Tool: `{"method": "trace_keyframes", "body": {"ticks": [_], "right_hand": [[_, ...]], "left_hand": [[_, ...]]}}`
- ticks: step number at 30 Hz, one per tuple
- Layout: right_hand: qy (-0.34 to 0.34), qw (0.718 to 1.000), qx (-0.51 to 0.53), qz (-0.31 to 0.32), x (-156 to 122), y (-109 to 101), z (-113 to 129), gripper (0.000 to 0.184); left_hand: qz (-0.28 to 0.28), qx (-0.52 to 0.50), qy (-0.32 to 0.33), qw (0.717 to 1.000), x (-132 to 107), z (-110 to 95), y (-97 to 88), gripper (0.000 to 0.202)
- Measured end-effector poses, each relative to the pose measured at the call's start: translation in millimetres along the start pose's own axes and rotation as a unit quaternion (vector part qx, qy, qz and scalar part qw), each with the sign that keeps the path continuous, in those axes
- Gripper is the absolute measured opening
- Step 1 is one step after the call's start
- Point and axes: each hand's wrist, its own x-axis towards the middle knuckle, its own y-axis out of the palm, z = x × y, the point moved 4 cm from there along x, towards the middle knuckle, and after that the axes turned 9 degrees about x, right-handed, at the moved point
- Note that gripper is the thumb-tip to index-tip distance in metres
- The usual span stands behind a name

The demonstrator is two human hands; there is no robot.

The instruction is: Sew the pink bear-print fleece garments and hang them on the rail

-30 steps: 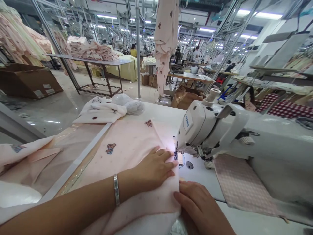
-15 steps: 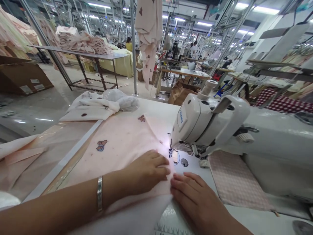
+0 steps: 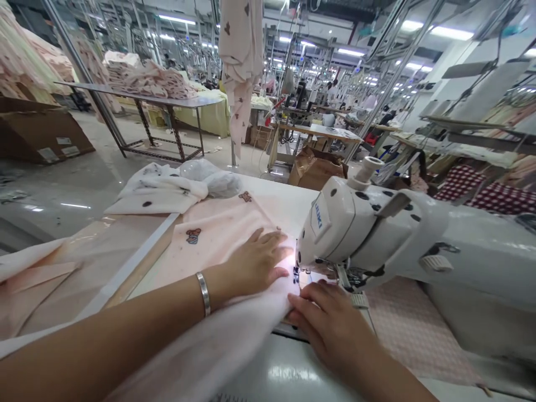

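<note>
Pale pink fabric (image 3: pixel 221 240) with small printed bears lies on the white sewing table, its right edge at the lit needle area of a white sewing machine (image 3: pixel 335 223). My left hand (image 3: pixel 257 265) rests flat on the fabric with fingers spread, just left of the presser foot (image 3: pixel 296 274). A silver bracelet (image 3: pixel 204 293) circles that wrist. In front of the presser foot, my right hand (image 3: pixel 330 321) has its fingers closed at the fabric's edge; its thumb is hidden. The near part of the fabric drapes toward me and is blurred.
White spotted cloth (image 3: pixel 161 190) and a clear plastic bag (image 3: pixel 218 180) lie at the table's back left. Pink checked cloth (image 3: pixel 414 329) sits under the machine arm. Beyond stand a table of folded fabric (image 3: pixel 146 78), cardboard boxes (image 3: pixel 44 134) and a pole with hanging cloth (image 3: pixel 240 61).
The fabric has moved forward, away from me, along the needle. My left hand has spread its fingers; my right hand has come closer to the presser foot. The view has shifted slightly.
</note>
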Motion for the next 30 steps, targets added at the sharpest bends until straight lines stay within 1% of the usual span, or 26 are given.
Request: {"method": "trace_keyframes", "body": {"ticks": [2, 4, 5, 6, 8, 9, 10, 11, 12, 13, 15, 16, 17, 18, 19, 20, 21, 22, 23, 24, 25, 26, 27, 28, 29, 30], "right_hand": [[-0.03, 0.998, 0.063, 0.004, 14.5, -5.6, 23.0, 0.022], [-0.093, 0.988, 0.124, 0.01, 31.4, -6.6, 54.4, 0.029], [-0.132, 0.98, 0.143, 0.033, 39.8, -2.8, 71.0, 0.035], [-0.172, 0.97, 0.155, 0.07, 48.1, 4.3, 86.3, 0.039], [-0.229, 0.947, 0.16, 0.16, 65.3, 26.7, 105.8, 0.042], [-0.242, 0.936, 0.158, 0.2, 75.6, 40.1, 107.6, 0.043], [-0.233, 0.935, 0.154, 0.22, 88.1, 53.0, 102.9, 0.047], [-0.21, 0.94, 0.144, 0.225, 102.4, 64.7, 92.6, 0.058], [-0.171, 0.953, 0.128, 0.216, 117.6, 73.9, 78.1, 0.062], [-0.118, 0.967, 0.108, 0.199, 131.6, 80.1, 61.1, 0.058], [-0.004, 0.986, 0.073, 0.147, 147.9, 80.5, 30.5, 0.047], [0.034, 0.989, 0.062, 0.128, 146.7, 76.1, 21.8, 0.044], [0.054, 0.99, 0.056, 0.117, 138.4, 69.5, 18.5, 0.045], [0.056, 0.99, 0.056, 0.116, 123.1, 61.8, 19.9, 0.046], [0.033, 0.99, 0.06, 0.126, 101.9, 53.8, 25.3, 0.046], [0.003, 0.988, 0.066, 0.143, 76.2, 45.6, 31.5, 0.045], [-0.027, 0.985, 0.068, 0.159, 48.4, 37.3, 36.1, 0.045], [-0.059, 0.984, 0.047, 0.162, 21.2, 28.4, 38.1, 0.045], [-0.071, 0.988, 0.021, 0.138, -2.4, 18.2, 35.3, 0.044], [-0.068, 0.991, -0.007, 0.113, -21.4, 8.6, 28.9, 0.045], [-0.051, 0.996, -0.016, 0.066, -34.5, -1.7, 20.0, 0.04], [-0.04, 0.999, -0.007, 0.025, -42.2, -10.5, 11.2, 0.035], [-0.026, 1.0, 0.009, 0.003, -44.6, -16.2, 3.0, 0.031], [-0.011, 0.999, 0.033, -0.007, -42.6, -19.2, -3.6, 0.028], [0.0, 0.998, 0.056, -0.001, -37.4, -19.2, -7.7, 0.027], [0.009, 0.997, 0.074, 0.015, -30.5, -16.7, -9.6, 0.026]], "left_hand": [[0.027, 0.019, -0.045, 0.998, -13.8, -8.1, 11.7, 0.048], [0.064, 0.024, -0.049, 0.996, -33.7, -22.5, 24.6, 0.049], [0.074, 0.022, -0.044, 0.996, -45.1, -30.3, 29.1, 0.046], [0.078, 0.022, -0.048, 0.996, -56.8, -37.2, 31.5, 0.044], [0.063, 0.023, -0.068, 0.995, -79.1, -49.0, 29.4, 0.04], [0.052, 0.022, -0.074, 0.996, -88.9, -54.5, 25.7, 0.038], [0.041, 0.02, -0.079, 0.996, -97.1, -59.5, 21.0, 0.038], [0.03, 0.018, -0.082, 0.996, -103.5, -63.5, 15.6, 0.04], [0.022, 0.017, -0.084, 0.996, -107.9, -65.9, 10.1, 0.04], [0.015, 0.017, -0.088, 0.996, -110.6, -65.7, 4.8, 0.038], [0.012, 0.026, -0.108, 0.994, -113.4, -55.0, -4.2, 0.039], [0.012, 0.037, -0.123, 0.992, -115.5, -44.8, -7.8, 0.044], [0.018, 0.051, -0.136, 0.989, -119.4, -32.6, -10.7, 0.051], [0.029, 0.069, -0.145, 0.987, -125.5, -19.8, -13.0, 0.057], [0.044, 0.087, -0.145, 0.985, -133.8, -8.1, -15.0, 0.062], [0.062, 0.101, -0.137, 0.983, -143.6, 1.2, -16.9, 0.062], [0.078, 0.113, -0.133, 0.982, -153.9, 8.0, -19.8, 0.063], [0.095, 0.121, -0.128, 0.98, -162.9, 11.4, -23.4, 0.063], [0.108, 0.126, -0.128, 0.978, -168.7, 11.8, -28.3, 0.065], [0.114, 0.129, -0.13, 0.976, -169.9, 9.3, -34.3, 0.067], [0.117, 0.128, -0.13, 0.976, -165.7, 4.4, -40.6, 0.066], [0.115, 0.124, -0.127, 0.977, -156.1, -2.2, -46.4, 0.058], [0.112, 0.115, -0.117, 0.98, -142.0, -10.0, -50.7, 0.047], [0.109, 0.102, -0.103, 0.983, -125.2, -17.9, -52.9, 0.035], [0.111, 0.085, -0.084, 0.987, -107.4, -25.4, -52.5, 0.031], [0.114, 0.069, -0.064, 0.989, -90.4, -31.8, -49.8, 0.033]]}}
